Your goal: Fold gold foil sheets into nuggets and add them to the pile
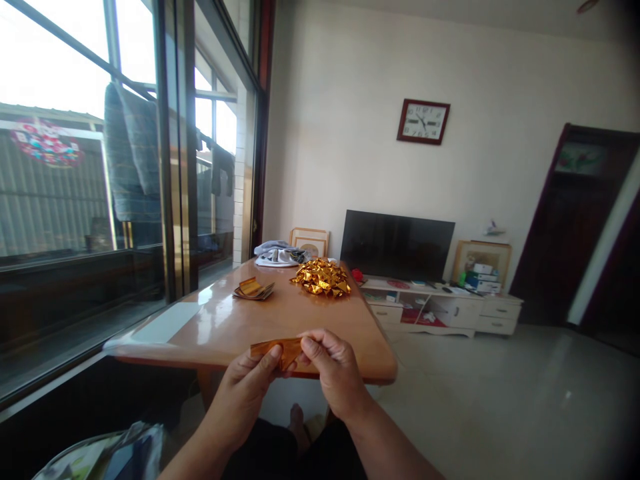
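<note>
Between my two hands is a strip of gold foil paper (289,351), folded along its length and held over the near edge of the table (310,313). My left hand (253,377) pinches its left part with the thumb on top. At the right end, the thumb and fingers of my right hand (333,367) grip the paper. Farther back on the tabletop lies a pile of shiny folded gold foil pieces (323,277). To the left of that pile rests a small stack of gold paper sheets (253,289).
Folded clothes (280,253) lie at the table's far end, by a window (175,167) on the left. Past the table stand a television (397,243) and a white low cabinet (450,310). A bag (110,453) sits low at the left, beside my legs.
</note>
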Motion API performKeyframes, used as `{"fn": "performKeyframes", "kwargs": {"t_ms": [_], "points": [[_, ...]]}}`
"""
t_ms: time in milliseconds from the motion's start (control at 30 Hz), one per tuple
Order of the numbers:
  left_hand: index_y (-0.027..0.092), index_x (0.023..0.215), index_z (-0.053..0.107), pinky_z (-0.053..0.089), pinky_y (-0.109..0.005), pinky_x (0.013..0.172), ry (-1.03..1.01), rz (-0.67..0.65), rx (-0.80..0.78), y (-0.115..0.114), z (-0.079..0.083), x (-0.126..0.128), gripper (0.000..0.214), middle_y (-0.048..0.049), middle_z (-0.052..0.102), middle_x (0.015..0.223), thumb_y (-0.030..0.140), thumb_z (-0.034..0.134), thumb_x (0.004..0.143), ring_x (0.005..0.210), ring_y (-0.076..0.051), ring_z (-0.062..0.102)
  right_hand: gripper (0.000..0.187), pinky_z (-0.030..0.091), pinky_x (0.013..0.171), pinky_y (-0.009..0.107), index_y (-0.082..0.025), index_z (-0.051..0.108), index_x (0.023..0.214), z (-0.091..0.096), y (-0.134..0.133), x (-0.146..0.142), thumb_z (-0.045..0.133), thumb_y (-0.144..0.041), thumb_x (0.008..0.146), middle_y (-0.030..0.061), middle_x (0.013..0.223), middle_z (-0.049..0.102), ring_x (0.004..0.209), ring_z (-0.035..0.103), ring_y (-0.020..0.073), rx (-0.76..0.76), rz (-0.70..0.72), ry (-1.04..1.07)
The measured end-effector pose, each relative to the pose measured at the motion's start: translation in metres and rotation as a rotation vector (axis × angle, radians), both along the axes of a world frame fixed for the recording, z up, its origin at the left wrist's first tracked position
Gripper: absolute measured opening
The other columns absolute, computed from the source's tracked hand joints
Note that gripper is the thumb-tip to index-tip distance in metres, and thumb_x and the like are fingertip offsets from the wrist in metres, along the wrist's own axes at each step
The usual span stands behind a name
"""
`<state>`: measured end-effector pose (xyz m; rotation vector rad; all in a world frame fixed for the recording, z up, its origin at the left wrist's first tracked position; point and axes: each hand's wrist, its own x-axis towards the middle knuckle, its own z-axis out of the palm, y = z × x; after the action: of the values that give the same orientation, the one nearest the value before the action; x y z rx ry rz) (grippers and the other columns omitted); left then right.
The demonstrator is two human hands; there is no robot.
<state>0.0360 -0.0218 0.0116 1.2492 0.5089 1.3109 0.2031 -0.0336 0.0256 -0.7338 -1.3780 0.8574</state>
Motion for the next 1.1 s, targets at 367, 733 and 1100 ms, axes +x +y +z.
{"fn": "performKeyframes", "kwargs": {"t_ms": [367,733,1100], "points": [[0.018,0.105,0.079,0.051,-0.036,0.089,-0.006,0.005,0.017,0.003,0.001,0.0,0.024,-0.01,0.076,0.1,0.035,0.068,0.091,0.097,-0.026,0.067,0.038,0.051,0.074,0.033,-0.015,0.073,0.11,-0.014,0.013,-0.002,0.06,-0.047,0.093,0.0042,0.071,0.067,0.068,0.062,0.0177,-0.061,0.101,0.181],[0.016,0.101,0.079,0.051,-0.033,0.084,0.026,0.042,0.002,0.003,-0.006,0.003,0.025,-0.009,0.075,0.095,0.037,0.069,0.09,0.088,-0.022,0.066,0.033,0.047,0.07,0.028,-0.017,0.074,0.091,-0.008,0.006,0.003,0.066,-0.05,0.091,0.0023,0.071,0.065,0.07,0.059,0.0161,-0.036,-0.069,-0.035],[0.017,0.105,0.073,0.049,-0.026,0.075,-0.085,0.171,-0.037,0.011,-0.008,-0.001,0.026,-0.005,0.069,0.091,0.032,0.077,0.084,0.081,-0.015,0.062,0.032,0.046,0.069,0.027,-0.018,0.072,0.089,-0.015,0.006,0.007,0.064,-0.049,0.093,0.0009,0.07,0.063,0.069,0.057,0.0155,-0.046,-0.078,-0.052]]}}
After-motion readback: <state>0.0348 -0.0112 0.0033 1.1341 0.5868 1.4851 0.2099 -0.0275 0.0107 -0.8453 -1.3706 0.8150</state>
